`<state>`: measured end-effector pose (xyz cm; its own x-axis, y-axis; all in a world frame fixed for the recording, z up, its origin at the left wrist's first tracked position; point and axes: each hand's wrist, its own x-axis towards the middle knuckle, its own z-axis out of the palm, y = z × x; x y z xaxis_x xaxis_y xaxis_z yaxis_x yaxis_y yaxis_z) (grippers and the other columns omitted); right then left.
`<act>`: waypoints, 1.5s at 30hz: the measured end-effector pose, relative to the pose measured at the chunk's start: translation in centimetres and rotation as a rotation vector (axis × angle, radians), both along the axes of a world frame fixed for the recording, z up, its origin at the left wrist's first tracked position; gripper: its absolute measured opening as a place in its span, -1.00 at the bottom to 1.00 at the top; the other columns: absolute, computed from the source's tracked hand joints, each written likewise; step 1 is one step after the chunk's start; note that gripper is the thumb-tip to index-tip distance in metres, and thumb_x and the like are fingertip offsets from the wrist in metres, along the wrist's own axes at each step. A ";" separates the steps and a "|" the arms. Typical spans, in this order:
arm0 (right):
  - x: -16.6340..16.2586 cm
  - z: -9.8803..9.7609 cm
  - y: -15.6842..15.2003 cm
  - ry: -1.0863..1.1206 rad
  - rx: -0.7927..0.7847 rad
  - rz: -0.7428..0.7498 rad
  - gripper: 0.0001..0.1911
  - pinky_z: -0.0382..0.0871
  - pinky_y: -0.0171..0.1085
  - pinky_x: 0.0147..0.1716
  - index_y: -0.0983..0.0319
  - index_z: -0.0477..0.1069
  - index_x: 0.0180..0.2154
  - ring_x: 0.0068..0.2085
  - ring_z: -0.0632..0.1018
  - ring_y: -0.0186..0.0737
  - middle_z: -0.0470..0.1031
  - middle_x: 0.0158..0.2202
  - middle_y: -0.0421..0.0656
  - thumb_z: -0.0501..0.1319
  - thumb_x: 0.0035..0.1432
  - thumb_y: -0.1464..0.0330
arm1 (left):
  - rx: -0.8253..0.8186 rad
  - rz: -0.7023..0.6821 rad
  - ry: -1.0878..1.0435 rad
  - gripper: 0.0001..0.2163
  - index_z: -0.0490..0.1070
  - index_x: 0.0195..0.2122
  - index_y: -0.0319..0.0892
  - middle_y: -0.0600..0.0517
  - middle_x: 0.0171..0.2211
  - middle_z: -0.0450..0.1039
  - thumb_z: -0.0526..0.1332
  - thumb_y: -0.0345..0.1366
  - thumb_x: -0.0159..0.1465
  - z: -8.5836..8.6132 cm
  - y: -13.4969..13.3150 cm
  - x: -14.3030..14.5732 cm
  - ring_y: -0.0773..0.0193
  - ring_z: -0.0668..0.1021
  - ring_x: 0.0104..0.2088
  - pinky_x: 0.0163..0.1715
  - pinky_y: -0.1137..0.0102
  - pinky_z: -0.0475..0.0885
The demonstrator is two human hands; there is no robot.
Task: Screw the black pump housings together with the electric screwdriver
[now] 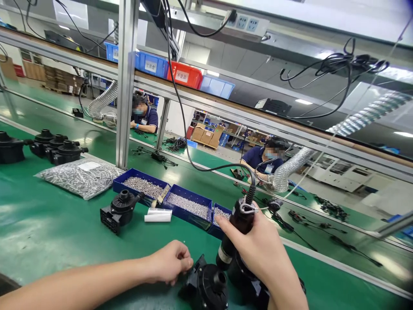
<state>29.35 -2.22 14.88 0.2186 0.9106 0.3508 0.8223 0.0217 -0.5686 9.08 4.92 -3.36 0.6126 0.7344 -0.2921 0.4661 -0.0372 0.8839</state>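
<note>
The right hand [258, 252] is gripping a driver [237, 228] over a pump [209, 286] at the surface's near edge, the left hand [171, 262] is pinching closed beside it, seemingly mid-fastening; seating the tip squarely comes next.

Standing here beside the person, I am seeing both forearms coming in bare from the lower edge of the view, with no sleeve, cuff or glove showing anywhere along them. The left hand [171, 261] is wearing no ring, watch or strap that I can make out, and its wrist is showing uncovered. The right hand [258, 247] is likewise going ungloved, its back and wrist showing plain, with no band or marking on what is showing.
</note>
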 end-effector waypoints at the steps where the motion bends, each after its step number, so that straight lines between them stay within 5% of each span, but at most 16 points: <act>1: 0.0 -0.1 0.1 0.000 -0.001 0.002 -0.54 0.32 -0.23 -0.41 0.12 0.32 -0.32 -0.42 0.46 -0.11 0.52 -0.45 -0.23 0.36 0.22 -0.08 | -0.111 0.030 -0.075 -0.58 0.31 -0.38 -0.12 0.16 -0.59 0.29 0.26 0.15 0.27 0.1 -0.4 0.3 0.38 0.27 -0.73 -0.78 0.47 0.06; 5: 0.2 -0.5 0.3 -0.017 0.009 0.000 -0.53 0.31 -0.23 -0.42 0.12 0.29 -0.32 -0.44 0.41 -0.14 0.48 -0.47 -0.25 0.35 0.23 -0.09 | -0.292 0.102 -0.153 -0.46 0.27 -0.52 -0.10 0.17 -0.67 0.23 0.39 0.27 -0.04 1.4 -1.3 1.2 0.46 0.12 -0.78 -0.82 0.47 -0.08; 16: 1.1 -0.9 0.5 0.006 0.031 0.068 -0.48 0.28 -0.24 -0.46 0.14 0.34 -0.35 -0.44 0.40 -0.15 0.46 -0.48 -0.23 0.38 0.21 -0.14 | -0.614 0.171 -0.226 -0.70 0.38 -0.49 -0.12 0.19 -0.69 0.21 0.39 -0.15 -0.22 3.0 -1.0 0.7 0.48 0.11 -0.76 -0.82 0.56 -0.12; 20: 1.5 -0.1 -0.5 0.089 -0.041 0.152 -0.49 0.29 -0.24 -0.46 0.17 0.41 -0.38 -0.40 0.44 -0.11 0.47 -0.46 -0.19 0.38 0.22 -0.12 | -0.587 0.102 -0.234 -0.73 0.52 -0.44 -0.19 0.17 -0.72 0.22 0.40 -0.22 -0.20 3.7 -1.1 0.1 0.49 0.08 -0.78 -0.82 0.55 -0.13; 29: 1.5 0.1 0.0 0.227 -0.075 0.311 -0.73 0.38 -0.25 -0.44 0.22 0.53 -0.29 -0.32 0.53 -0.08 0.55 -0.37 -0.14 0.34 0.18 0.13 | -0.547 0.188 -0.259 -0.74 0.58 -0.46 -0.22 0.14 -0.77 0.25 0.37 -0.32 -0.25 2.7 -1.3 0.8 0.47 0.09 -0.79 -0.83 0.57 -0.08; 33: 0.8 -0.2 0.6 0.325 0.078 0.321 -0.84 0.46 -0.21 -0.37 0.22 0.53 -0.33 -0.32 0.60 -0.04 0.58 -0.38 -0.13 0.37 0.17 0.25 | -0.615 0.139 -0.307 -0.78 0.54 -0.52 -0.21 0.12 -0.78 0.23 0.35 -0.32 -0.26 2.5 -0.9 0.9 0.46 0.10 -0.79 -0.84 0.59 -0.04; 37: -0.2 -1.3 1.2 0.673 0.360 0.464 -0.84 0.49 -0.17 -0.42 0.19 0.45 -0.29 -0.47 0.60 -0.10 0.53 -0.43 -0.19 0.39 0.15 0.31 | -0.656 0.094 -0.320 -0.75 0.55 -0.49 -0.26 0.10 -0.76 0.26 0.35 -0.33 -0.27 2.7 -0.5 0.8 0.48 0.11 -0.80 -0.83 0.60 -0.03; 45: -0.3 -3.4 2.6 0.906 0.334 0.749 -0.80 0.43 -0.24 -0.51 0.18 0.44 -0.22 -0.52 0.56 -0.18 0.51 -0.40 -0.23 0.39 0.13 0.33 | -0.752 -0.010 -0.279 -0.66 0.58 -0.35 -0.27 0.14 -0.71 0.25 0.40 -0.42 -0.24 2.1 1.2 0.4 0.48 0.12 -0.75 -0.81 0.64 0.03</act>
<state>29.06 0.34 11.45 -0.0344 0.8106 0.5846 -0.1467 0.5745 -0.8052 9.51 6.14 -1.25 0.7416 0.3953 -0.5419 0.2273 0.6120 0.7575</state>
